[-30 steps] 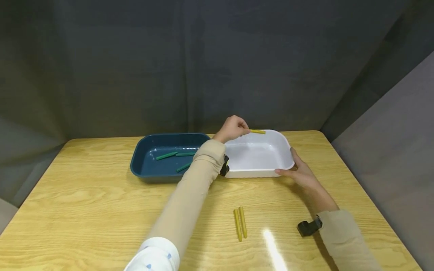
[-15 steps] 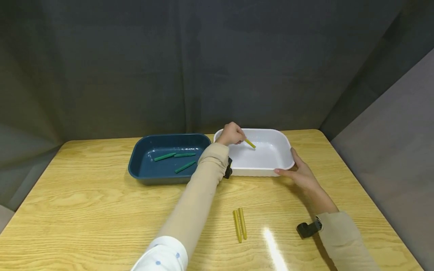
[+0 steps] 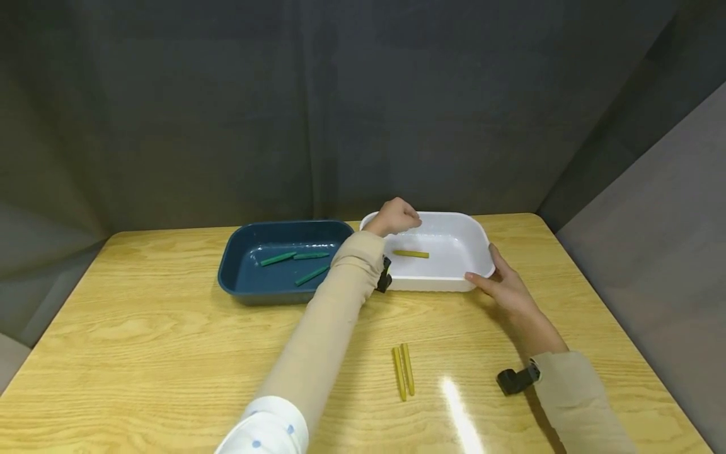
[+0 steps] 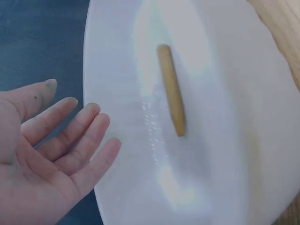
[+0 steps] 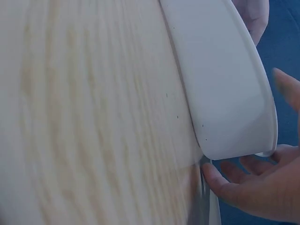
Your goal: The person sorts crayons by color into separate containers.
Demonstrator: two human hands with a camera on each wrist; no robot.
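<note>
A white tray (image 3: 449, 238) sits at the back of the wooden table (image 3: 142, 328), with one yellow stick (image 3: 411, 254) lying flat inside it. My left hand (image 3: 399, 217) hovers over the tray's back left corner. In the left wrist view, my left hand (image 4: 79, 122) has straight fingers and holds nothing, just left of the yellow stick (image 4: 171, 96) on the tray floor (image 4: 225, 150). My right hand (image 3: 499, 284) grips the tray's near right corner. In the right wrist view, its fingers (image 5: 243, 187) curl round the white rim (image 5: 225, 93).
A dark blue tray (image 3: 241, 280) stands directly left of the white one and holds three green sticks (image 3: 311, 255). Two yellow sticks (image 3: 404, 372) lie side by side on the table near me. Dark curtains close off the back and sides.
My left hand lowered the yellow stick into the white tray, let it go and lifted back. The stick now lies flat on the tray floor. My right hand stayed on the tray's corner.
</note>
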